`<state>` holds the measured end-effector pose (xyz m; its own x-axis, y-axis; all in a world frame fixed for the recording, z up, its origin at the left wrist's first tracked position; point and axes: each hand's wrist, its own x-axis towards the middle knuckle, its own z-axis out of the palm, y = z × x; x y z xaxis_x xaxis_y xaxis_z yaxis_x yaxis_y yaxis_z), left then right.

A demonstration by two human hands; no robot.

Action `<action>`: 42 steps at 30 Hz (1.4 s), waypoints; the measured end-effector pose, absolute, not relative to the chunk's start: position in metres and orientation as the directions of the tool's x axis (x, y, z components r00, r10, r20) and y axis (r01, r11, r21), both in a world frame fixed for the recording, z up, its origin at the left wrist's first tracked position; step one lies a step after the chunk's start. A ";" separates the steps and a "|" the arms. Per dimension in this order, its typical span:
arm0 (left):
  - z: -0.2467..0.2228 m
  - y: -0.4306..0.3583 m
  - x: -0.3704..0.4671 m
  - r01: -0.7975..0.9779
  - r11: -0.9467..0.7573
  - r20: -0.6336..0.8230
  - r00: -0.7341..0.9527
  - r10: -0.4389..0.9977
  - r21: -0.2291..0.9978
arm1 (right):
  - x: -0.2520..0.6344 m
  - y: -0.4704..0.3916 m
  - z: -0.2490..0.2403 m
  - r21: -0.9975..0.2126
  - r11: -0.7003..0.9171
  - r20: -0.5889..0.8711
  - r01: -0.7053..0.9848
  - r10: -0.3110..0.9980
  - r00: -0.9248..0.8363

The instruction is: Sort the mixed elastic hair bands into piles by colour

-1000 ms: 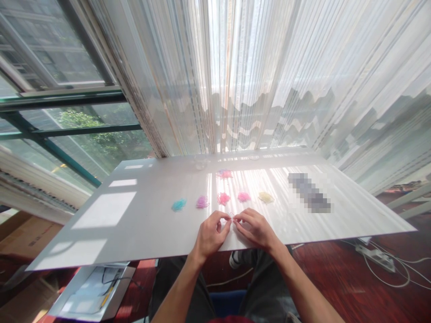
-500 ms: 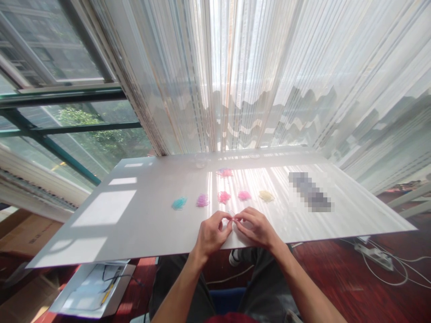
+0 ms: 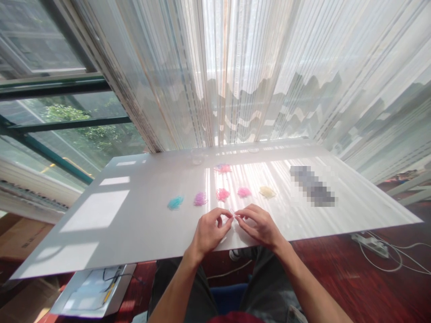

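Note:
My left hand (image 3: 211,229) and my right hand (image 3: 258,225) meet above the near edge of the white table (image 3: 141,242). Each has thumb and forefinger pinched together, fingertips almost touching. Between them is a small, pale, thin looped piece (image 3: 232,211), too small to name for certain. Just beyond lies a row of small piles of thin, looped pieces: teal (image 3: 175,202), purple (image 3: 200,198), red-pink (image 3: 222,194), pink (image 3: 244,192) and pale yellow (image 3: 267,192). Farther back is a mixed pink and blue pile (image 3: 223,168).
A clear round container (image 3: 197,157) stands near the table's back edge. On the right lies a pixelated dark object (image 3: 314,186). Sheer curtains (image 3: 235,89) hang behind. Below the table are a white box (image 3: 90,291) at left and a power strip (image 3: 370,245) with cables at right.
The view has shifted slightly. My fingertips have drawn a little apart, and the pale looped piece between them shows more clearly. The piles lie as before.

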<state>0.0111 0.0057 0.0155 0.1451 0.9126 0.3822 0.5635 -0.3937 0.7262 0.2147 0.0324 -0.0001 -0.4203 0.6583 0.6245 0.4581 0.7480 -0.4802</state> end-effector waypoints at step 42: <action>0.063 0.105 -0.003 0.649 -0.480 0.221 0.443 0.869 0.590 | 0.216 0.034 0.007 -0.630 0.544 0.532 0.555 0.822 -0.201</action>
